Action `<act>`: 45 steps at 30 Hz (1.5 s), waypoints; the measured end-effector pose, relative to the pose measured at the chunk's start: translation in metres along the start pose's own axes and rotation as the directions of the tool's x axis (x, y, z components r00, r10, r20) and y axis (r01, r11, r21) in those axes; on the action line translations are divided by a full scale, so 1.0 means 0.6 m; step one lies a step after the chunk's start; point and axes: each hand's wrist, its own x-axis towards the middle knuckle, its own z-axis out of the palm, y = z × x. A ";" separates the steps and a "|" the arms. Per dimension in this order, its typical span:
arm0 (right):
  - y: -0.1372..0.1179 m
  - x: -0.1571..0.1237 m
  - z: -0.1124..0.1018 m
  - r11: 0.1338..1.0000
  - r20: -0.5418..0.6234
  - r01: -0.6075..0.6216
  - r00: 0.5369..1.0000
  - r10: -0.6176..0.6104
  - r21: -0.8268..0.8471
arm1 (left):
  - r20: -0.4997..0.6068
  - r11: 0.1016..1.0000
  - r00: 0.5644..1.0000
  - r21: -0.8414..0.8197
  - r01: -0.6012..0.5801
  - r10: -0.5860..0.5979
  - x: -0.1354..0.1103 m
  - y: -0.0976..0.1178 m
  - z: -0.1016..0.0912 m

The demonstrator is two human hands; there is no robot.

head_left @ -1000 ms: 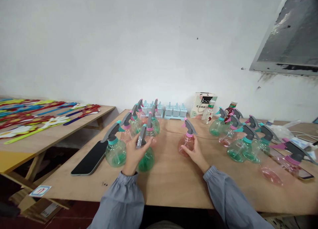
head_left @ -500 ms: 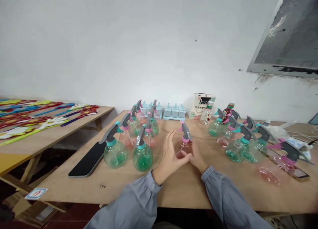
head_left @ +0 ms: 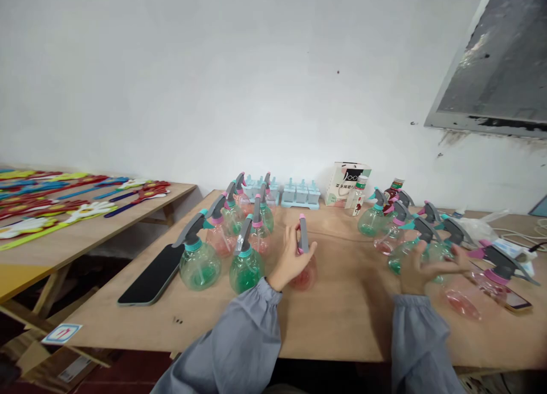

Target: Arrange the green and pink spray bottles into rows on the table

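Observation:
My left hand (head_left: 291, 262) is closed around the neck of a pink spray bottle (head_left: 305, 275) with a grey and pink trigger head, in the middle of the table. The bottle stands nearly upright, its trigger side turned away from me. My right hand (head_left: 427, 267) is open over the right group, its fingers spread and somewhat blurred. It is just in front of a green spray bottle (head_left: 397, 256), and whether it touches the bottle I cannot tell. Near my left hand stand a green spray bottle (head_left: 247, 272) and another green one (head_left: 200, 268).
A black phone (head_left: 149, 277) lies at the left, and a second phone (head_left: 518, 299) lies partly under a pink bottle (head_left: 464, 301). Pale blue popsicle moulds (head_left: 301, 194) and a paper bag (head_left: 342, 183) stand by the wall. Colourful hand-shaped clappers (head_left: 92, 210) cover the left table.
The pink bottle has moved left and turned, with my left hand now gripping its neck. My right hand has let go of it and swung right to the other bottles.

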 end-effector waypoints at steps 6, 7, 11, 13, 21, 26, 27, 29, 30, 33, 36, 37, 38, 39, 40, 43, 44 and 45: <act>0.052 0.019 0.003 0.972 -0.032 -0.228 0.974 0.226 -0.058 | 0.028 0.996 0.997 -0.057 0.074 -0.073 0.001 0.004 -0.002; 0.053 0.012 0.007 0.968 0.007 -0.241 0.970 0.242 -0.066 | 0.027 0.995 0.996 -0.057 0.086 -0.085 0.000 0.006 -0.002; 0.035 -0.031 0.024 0.984 0.119 -0.146 0.980 0.158 -0.101 | -0.041 0.997 0.996 -0.038 0.074 -0.075 0.001 0.014 -0.003; 0.012 -0.059 0.035 0.997 0.210 -0.046 0.976 0.057 -0.055 | -0.090 0.997 0.994 -0.050 0.061 -0.065 0.003 0.019 -0.004; -0.092 -0.127 0.105 0.980 0.456 0.094 0.874 -0.166 0.176 | -0.060 0.996 0.998 -0.085 0.014 -0.019 0.006 0.036 -0.017; -0.110 -0.140 0.127 0.967 0.462 0.015 0.876 -0.135 0.255 | 0.049 0.997 0.998 -0.073 -0.022 0.025 0.003 0.048 -0.022; -0.109 -0.143 0.127 0.962 0.458 0.011 0.878 -0.140 0.274 | 0.069 0.997 0.997 -0.071 -0.035 0.039 0.003 0.050 -0.023; -0.105 -0.150 0.126 0.954 0.450 0.013 0.880 -0.153 0.300 | 0.094 0.997 0.995 -0.070 -0.037 0.043 0.003 0.052 -0.024; -0.102 -0.153 0.125 0.952 0.452 0.013 0.878 -0.157 0.305 | 0.107 0.997 0.994 -0.069 -0.028 0.035 0.003 0.053 -0.025; -0.094 -0.160 0.123 0.954 0.462 0.006 0.874 -0.151 0.301 | 0.137 0.997 0.990 -0.068 -0.034 0.043 0.004 0.052 -0.027; -0.090 -0.162 0.122 0.955 0.467 -0.007 0.873 -0.139 0.297 | 0.135 0.994 0.985 -0.058 -0.098 0.105 0.002 0.051 -0.027; -0.089 -0.163 0.123 0.955 0.468 -0.012 0.874 -0.134 0.297 | 0.130 0.993 0.985 -0.060 -0.105 0.112 0.002 0.051 -0.027; -0.089 -0.163 0.123 0.955 0.469 -0.017 0.873 -0.130 0.297 | 0.121 0.993 0.987 -0.066 -0.102 0.109 0.001 0.051 -0.027; -0.089 -0.163 0.124 0.955 0.471 -0.022 0.873 -0.126 0.296 | 0.106 0.993 0.989 -0.076 -0.094 0.102 0.001 0.051 -0.028; -0.089 -0.163 0.124 0.955 0.474 -0.025 0.872 -0.124 0.296 | 0.087 0.992 0.992 -0.088 -0.089 0.097 0.001 0.051 -0.028; -0.088 -0.162 0.125 0.954 0.478 -0.026 0.870 -0.126 0.299 | 0.028 0.984 0.991 -0.123 -0.129 0.134 0.003 0.052 -0.029; -0.088 -0.163 0.126 0.954 0.480 -0.027 0.868 -0.126 0.300 | 0.020 0.980 0.988 -0.135 -0.149 0.153 0.004 0.052 -0.030; -0.088 -0.163 0.126 0.954 0.481 -0.029 0.868 -0.125 0.299 | 0.018 0.975 0.986 -0.149 -0.162 0.167 0.004 0.052 -0.031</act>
